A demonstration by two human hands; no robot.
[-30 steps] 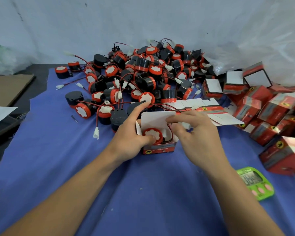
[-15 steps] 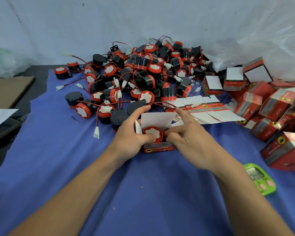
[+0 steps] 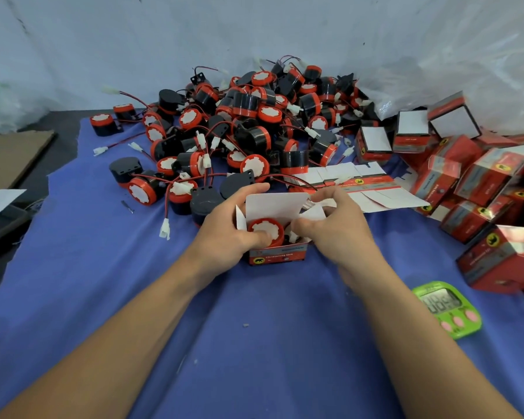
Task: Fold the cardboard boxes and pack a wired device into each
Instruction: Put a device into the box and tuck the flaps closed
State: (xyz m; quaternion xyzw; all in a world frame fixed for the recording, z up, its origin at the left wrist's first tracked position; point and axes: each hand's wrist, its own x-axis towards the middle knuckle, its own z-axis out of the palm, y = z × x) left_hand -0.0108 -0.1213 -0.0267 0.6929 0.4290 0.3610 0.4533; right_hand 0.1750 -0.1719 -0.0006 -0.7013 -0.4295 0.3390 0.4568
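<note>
One small red printed cardboard box is mid-pack right now, sitting on the blue cloth in front of the person. Its round black wired device with a red cap and white face is already down inside.

The left hand grips the box's left side, thumb pressing on top of the device and index finger stretched along behind the tall white lid flap, which stands upright. The right hand has its fingers curled around the small white side flap on the right. It looks like it's pinching the flap and bending it inward. Can't tell where the wire and plug sit, since the right hand covers that corner.

So my read is the device is in and closing is the step in hand. The next move needs both side flaps folded flat over the device with the wire fully under them. Then the lid flap comes down and its tab gets tucked in at the front.

Plenty left after that:
- a big heap of loose black-and-red devices behind
- flat unfolded box blanks just beyond the right hand
- closed red boxes piled off to the right
</note>
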